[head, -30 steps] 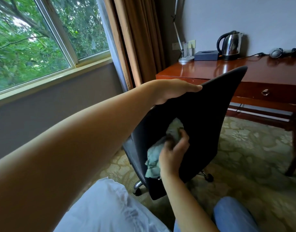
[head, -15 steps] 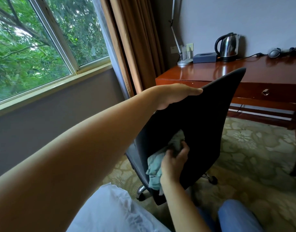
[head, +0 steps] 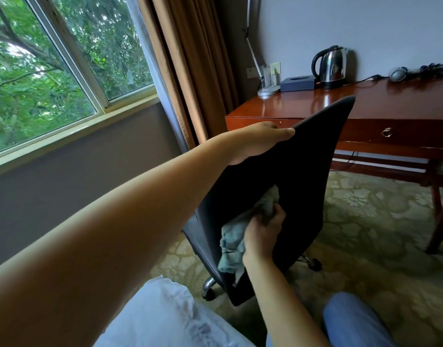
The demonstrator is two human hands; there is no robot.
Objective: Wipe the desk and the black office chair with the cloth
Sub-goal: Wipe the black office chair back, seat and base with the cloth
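Observation:
The black office chair (head: 305, 171) stands in front of me with its back toward me. My left hand (head: 255, 141) grips the top left edge of the backrest. My right hand (head: 264, 231) holds a crumpled pale green cloth (head: 236, 236) against the lower back of the backrest; part of the cloth hangs down to the left of my wrist. The reddish wooden desk (head: 390, 101) stands behind the chair against the wall.
On the desk sit a steel kettle (head: 331, 63), a dark tissue box (head: 297, 82), a lamp base (head: 267, 90) and a corded device (head: 415, 71). A window (head: 52, 66) and brown curtains (head: 197, 61) are to the left. Patterned carpet (head: 365, 241) covers the floor.
My right hand and the cloth have slid slightly down the backrest. My left hand keeps its grip on the top edge.

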